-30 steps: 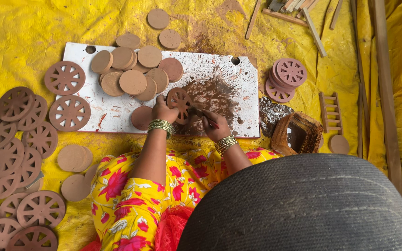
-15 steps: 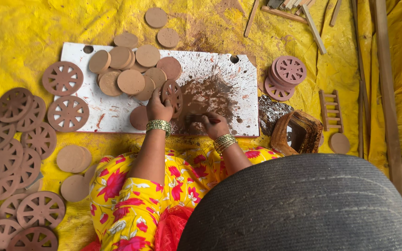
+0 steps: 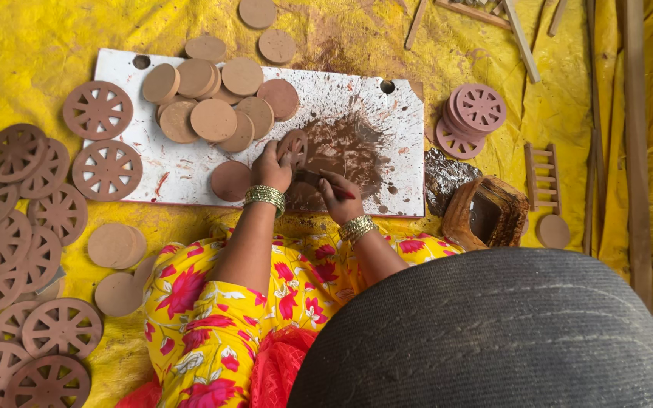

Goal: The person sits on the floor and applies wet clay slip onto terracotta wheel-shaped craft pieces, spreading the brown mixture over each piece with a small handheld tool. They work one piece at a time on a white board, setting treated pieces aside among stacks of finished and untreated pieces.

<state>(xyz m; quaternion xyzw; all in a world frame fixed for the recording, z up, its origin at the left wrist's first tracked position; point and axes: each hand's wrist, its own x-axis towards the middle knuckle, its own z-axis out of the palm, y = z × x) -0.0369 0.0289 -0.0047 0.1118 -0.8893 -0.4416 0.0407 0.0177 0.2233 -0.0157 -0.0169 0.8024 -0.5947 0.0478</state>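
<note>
The left hand [image 3: 272, 166], with a stack of gold bangles at its wrist, curled its fingers round the rim of a small spoked wheel [image 3: 293, 147] and held it tilted against the board, just left of the frame's centre. The right hand [image 3: 340, 195], bangled too, was closed in a pinch on a thin brush [image 3: 326, 183], whose shaft lay nearly level and pointed left toward the wheel. The wheel was a reddish-brown disc with cut-out spokes, partly hidden by the fingers. Both hands worked over a dark brown paint patch [image 3: 349, 151] on a white board [image 3: 183, 170] spattered with specks, close to its lower edge. A single plain disc [image 3: 230, 181] lay just beside the left wrist, and a heap of plain discs [image 3: 217, 102] crowded the board's upper part. Bare board showed at lower left. Spoked wheels [image 3: 17, 249] were spread over the yellow sheet [image 3: 32, 45] at far left. At right sat a small stack of wheels [image 3: 474, 117], a brown paint bowl [image 3: 485, 215] and a little ladder [image 3: 542, 177].
</note>
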